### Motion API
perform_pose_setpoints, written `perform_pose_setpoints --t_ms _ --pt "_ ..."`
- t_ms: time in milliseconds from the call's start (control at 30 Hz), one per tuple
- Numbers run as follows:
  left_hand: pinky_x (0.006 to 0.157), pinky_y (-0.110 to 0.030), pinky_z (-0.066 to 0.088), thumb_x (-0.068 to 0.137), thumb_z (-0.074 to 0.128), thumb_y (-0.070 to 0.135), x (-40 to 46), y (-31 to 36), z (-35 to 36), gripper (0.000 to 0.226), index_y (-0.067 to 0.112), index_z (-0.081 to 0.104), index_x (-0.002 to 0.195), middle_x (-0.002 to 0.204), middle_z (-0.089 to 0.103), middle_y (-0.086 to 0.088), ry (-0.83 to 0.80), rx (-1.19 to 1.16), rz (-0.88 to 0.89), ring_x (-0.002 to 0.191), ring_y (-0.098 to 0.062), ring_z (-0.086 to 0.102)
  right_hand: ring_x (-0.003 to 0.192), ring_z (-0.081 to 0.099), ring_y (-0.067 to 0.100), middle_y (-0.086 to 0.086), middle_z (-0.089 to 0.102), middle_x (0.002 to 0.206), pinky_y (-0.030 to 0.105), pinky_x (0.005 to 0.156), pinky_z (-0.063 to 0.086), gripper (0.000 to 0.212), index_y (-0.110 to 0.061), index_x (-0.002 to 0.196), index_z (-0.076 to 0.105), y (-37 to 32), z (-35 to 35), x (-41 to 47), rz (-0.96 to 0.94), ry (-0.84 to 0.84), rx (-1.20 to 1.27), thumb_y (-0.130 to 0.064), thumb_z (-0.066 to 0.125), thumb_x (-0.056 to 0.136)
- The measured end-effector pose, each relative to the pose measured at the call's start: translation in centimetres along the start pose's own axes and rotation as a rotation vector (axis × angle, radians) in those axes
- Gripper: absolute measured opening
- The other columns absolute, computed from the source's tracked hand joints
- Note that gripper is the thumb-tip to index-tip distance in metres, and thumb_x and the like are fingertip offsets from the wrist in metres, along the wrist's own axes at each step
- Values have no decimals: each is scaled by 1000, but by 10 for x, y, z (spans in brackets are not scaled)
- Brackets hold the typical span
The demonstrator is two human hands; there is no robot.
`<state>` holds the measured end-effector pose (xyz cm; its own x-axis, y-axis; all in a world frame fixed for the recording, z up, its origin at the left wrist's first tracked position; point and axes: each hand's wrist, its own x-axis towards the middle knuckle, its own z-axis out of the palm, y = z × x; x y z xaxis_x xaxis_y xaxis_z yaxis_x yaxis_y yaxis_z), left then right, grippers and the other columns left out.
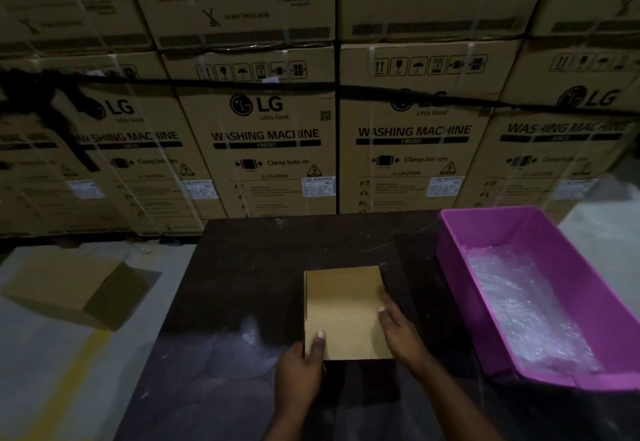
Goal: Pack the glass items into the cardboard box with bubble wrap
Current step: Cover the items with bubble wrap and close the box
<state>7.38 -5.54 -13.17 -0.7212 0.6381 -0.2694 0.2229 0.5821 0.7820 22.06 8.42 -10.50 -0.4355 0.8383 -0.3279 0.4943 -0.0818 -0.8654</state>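
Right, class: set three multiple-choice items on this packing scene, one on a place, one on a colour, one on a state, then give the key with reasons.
1. Where does the bubble wrap lie?
A. inside the bin
B. on the floor
C. on the small cardboard box

2. What colour is the plastic bin?
A. blue
B. pink-purple
C. green

3. How is the small cardboard box on the dark table handled?
A. untouched
B. held by both hands
C. lifted overhead

Key: 1 A, the wrap fills the bin's bottom. 2 B, its walls are pink-purple. 3 B, the left hand grips the near corner and the right hand rests against the right edge.
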Motion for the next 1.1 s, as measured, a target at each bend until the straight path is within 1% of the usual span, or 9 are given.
perform_pose_setpoints --t_ms 67,200,433,567,700,833,900,967,1100 --pt "65 -29 53 86 53 58 1 4 -2 44 17 69 90 75 72 1 -60 -195 -81 69 -15 67 141 31 20 0 31 155 25 109 23 47 -28 150 26 2 0 1 7 0 -5 -27 35 104" --pt "47 -19 43 90 65 31 2 10 -4 17 17 70 98 81 73 -2 -112 -495 -172 58 -9 66 141 30 19 0 32 155 22 108 23 47 -28 150 27 3 2 2 1 9 -15 -27 36 103" --pt "79 -29 51 86 39 70 1 -10 5 55 26 70 97 93 71 8 -7 -52 33 92 -12 65 142 28 20 1 29 155 24 111 21 47 -26 150 26 4 1 1 -10 5 -33 -25 36 104" --pt "88 -38 48 83 21 74 4 -15 5 70 26 64 112 111 61 -2 40 259 85 107 -25 59 142 30 21 2 31 155 24 109 23 48 -27 150 26 5 3 1 -14 15 -55 -26 36 103" --pt "95 -37 48 80 40 75 2 -9 9 80 15 49 133 130 58 -6 54 -29 68 116 -23 57 141 30 20 2 32 154 21 106 24 48 -27 150 25 4 3 1 -17 12 -53 -26 36 103" --pt "107 -37 40 87 63 44 13 -7 0 65 19 42 143 146 41 -2 -16 -113 96 134 -21 42 140 32 21 3 33 154 24 109 24 48 -28 150 26 6 3 2 -7 16 -44 -25 37 103" --pt "104 -30 42 87 67 37 17 -8 -4 50 22 55 133 140 47 -4 -9 -105 165 129 -19 47 139 33 22 4 34 153 26 109 26 48 -29 150 26 6 3 2 1 21 -46 -25 37 103" --pt "89 -15 44 85 69 36 15 -10 -6 41 26 61 124 126 54 -1 -29 -128 178 115 -13 56 139 34 23 3 34 153 27 110 26 48 -31 150 26 6 3 2 6 17 -44 -27 37 103" --pt "77 -21 54 69 63 70 11 -15 -6 61 36 64 119 111 66 13 -16 -157 121 92 2 63 139 34 23 4 35 153 26 109 27 49 -30 150 25 6 2 2 0 16 -60 -26 37 103"
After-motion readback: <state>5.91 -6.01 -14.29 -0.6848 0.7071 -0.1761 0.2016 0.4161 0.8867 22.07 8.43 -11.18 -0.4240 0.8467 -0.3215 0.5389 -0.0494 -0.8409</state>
